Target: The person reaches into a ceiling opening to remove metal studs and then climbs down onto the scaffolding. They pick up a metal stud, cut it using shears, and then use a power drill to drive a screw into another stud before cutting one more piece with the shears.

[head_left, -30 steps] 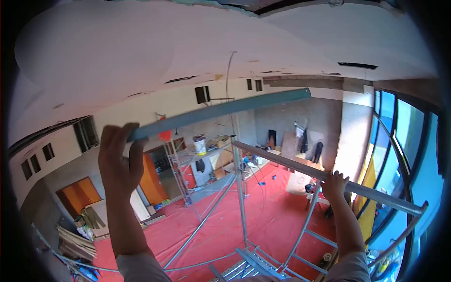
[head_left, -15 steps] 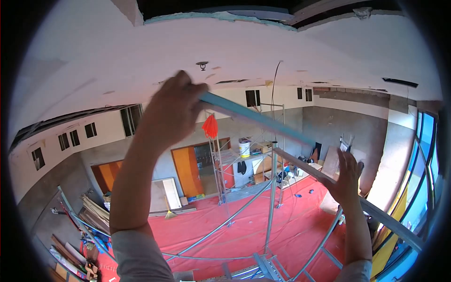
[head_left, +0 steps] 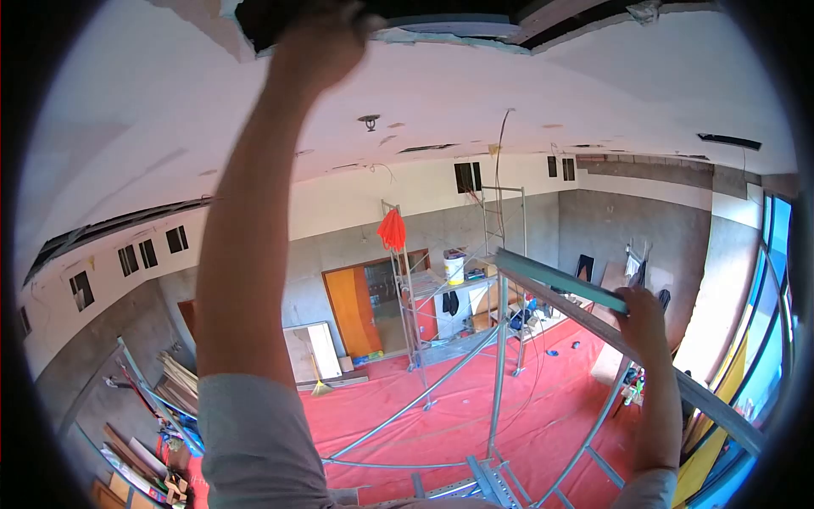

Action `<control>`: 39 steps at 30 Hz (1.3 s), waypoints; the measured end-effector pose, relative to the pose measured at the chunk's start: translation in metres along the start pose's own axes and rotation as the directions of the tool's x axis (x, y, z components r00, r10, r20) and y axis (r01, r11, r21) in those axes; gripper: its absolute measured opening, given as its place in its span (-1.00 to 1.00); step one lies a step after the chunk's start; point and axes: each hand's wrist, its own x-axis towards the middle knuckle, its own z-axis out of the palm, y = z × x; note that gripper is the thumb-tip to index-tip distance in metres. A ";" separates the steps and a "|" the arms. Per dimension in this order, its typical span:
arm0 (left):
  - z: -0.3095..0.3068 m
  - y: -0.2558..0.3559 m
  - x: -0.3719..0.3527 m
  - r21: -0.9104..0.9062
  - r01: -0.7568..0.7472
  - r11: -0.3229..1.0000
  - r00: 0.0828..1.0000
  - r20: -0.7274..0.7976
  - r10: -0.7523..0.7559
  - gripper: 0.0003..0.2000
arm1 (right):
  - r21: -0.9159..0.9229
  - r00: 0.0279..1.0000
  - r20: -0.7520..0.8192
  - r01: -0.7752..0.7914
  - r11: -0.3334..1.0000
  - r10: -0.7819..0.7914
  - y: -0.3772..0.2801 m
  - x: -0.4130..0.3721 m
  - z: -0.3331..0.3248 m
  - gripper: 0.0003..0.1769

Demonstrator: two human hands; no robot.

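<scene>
My right hand point(head_left: 644, 322) is closed on the near end of a green strip point(head_left: 560, 278), which lies close along the grey metal bar point(head_left: 721, 407) of the scaffold frame. My left hand point(head_left: 326, 42) is raised to the torn edge of the ceiling opening point(head_left: 449, 36). Its fingers are dark and blurred against the opening, so what they touch or hold cannot be made out.
Scaffold tubes point(head_left: 498, 365) stand in front of me. Beyond them is another scaffold with a white bucket point(head_left: 454, 270) and a red cloth point(head_left: 392, 229). Red sheeting point(head_left: 398, 416) covers the floor far below. A sprinkler head point(head_left: 369, 122) hangs from the ceiling.
My left hand has let go of the strip and gone up to the ceiling opening. The strip has come down beside the metal bar, and my right hand has closed on its end.
</scene>
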 end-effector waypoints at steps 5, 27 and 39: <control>0.020 -0.059 0.056 0.349 0.008 0.937 0.842 0.503 -0.195 -0.53 | -0.308 0.982 0.101 -0.121 0.944 0.159 0.074 -0.017 0.002 -0.68; 0.024 -0.105 0.081 0.442 0.360 0.822 0.590 0.574 -0.568 -0.51 | -0.419 0.797 0.334 -0.354 0.836 0.504 0.110 -0.064 0.027 -0.70; 0.056 -0.163 0.078 0.232 0.517 0.824 0.440 0.754 -0.488 -0.30 | -0.396 0.769 0.328 -0.415 0.819 0.549 0.098 -0.061 0.016 -0.71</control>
